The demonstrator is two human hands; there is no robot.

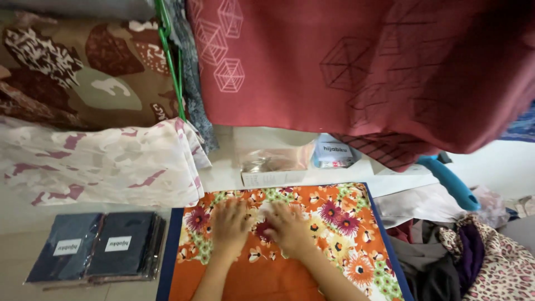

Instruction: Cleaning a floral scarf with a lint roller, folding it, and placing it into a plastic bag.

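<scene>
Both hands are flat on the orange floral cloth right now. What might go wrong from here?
1. The left hand and right hand press only the middle of the orange floral cloth; its outer parts lie unheld and may shift or wrinkle.
2. The hanging red cloth droops low over the far edge and may drag onto the work.
3. The heap of clothes crowds the cloth's right edge and may get caught up.

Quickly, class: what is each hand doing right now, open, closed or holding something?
Left hand: open, palm flat on the orange floral cloth, holding nothing.
Right hand: open, fingers pressed on the same cloth, holding nothing.
</scene>
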